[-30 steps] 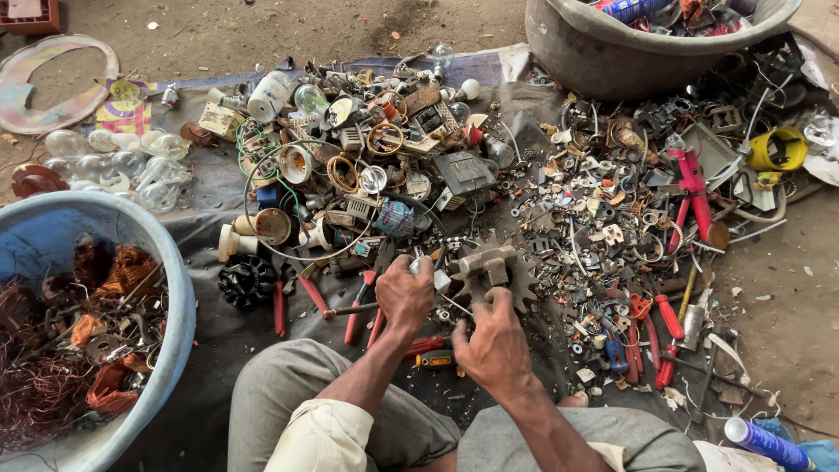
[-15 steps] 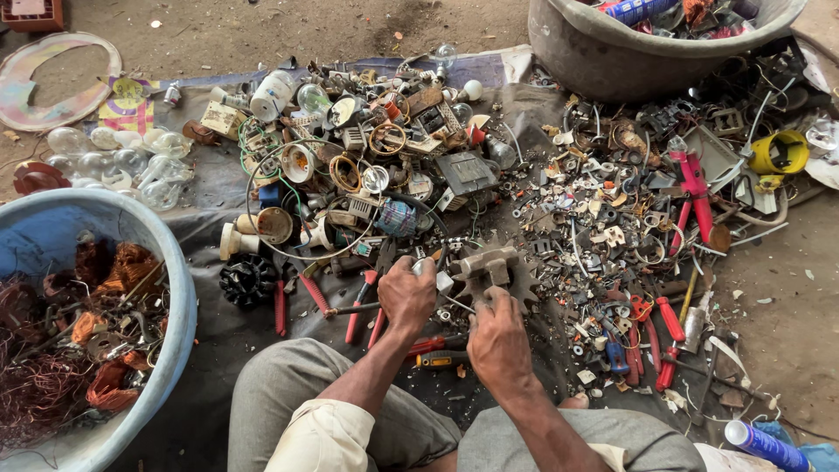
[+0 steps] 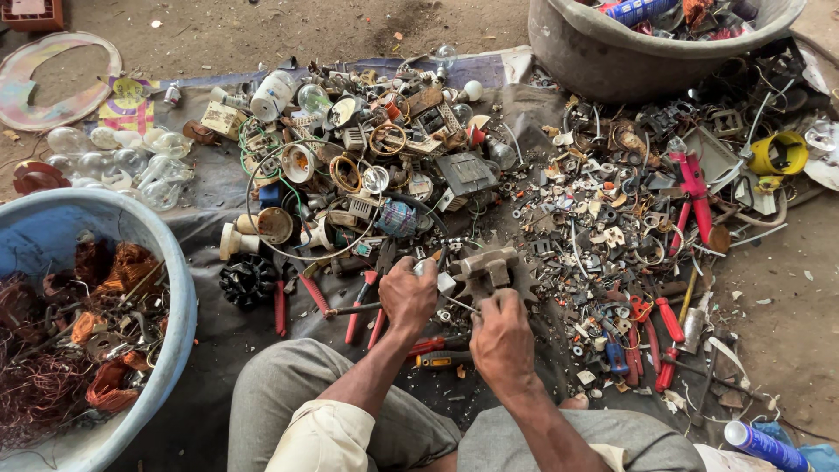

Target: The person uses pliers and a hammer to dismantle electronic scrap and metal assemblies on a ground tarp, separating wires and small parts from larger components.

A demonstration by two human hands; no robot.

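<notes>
1. Blue tub (image 3: 175, 288), far left: holds copper wire (image 3: 39, 389) and wound coils.
2. Left hand (image 3: 408, 295): forearm rises from the lap, wrist bent, knuckles up. Fingers are curled tight around a small silvery part (image 3: 426, 267), which shows just above the knuckles.
3. Red-handled pliers (image 3: 363, 306) lie on the dark sheet (image 3: 236, 341), just beside the left hand.
4. Right hand (image 3: 501, 336): forearm angled inward, back of hand toward the camera. Fingers are closed on a thin metal rod (image 3: 461, 303) running toward the left hand.
5. Toothed metal gear (image 3: 489, 271): on the sheet directly above the right hand, touching its fingertips, between both hands and the scrap pile (image 3: 612, 218).
6. Grey basin (image 3: 612, 61), upper right, well apart.
</notes>
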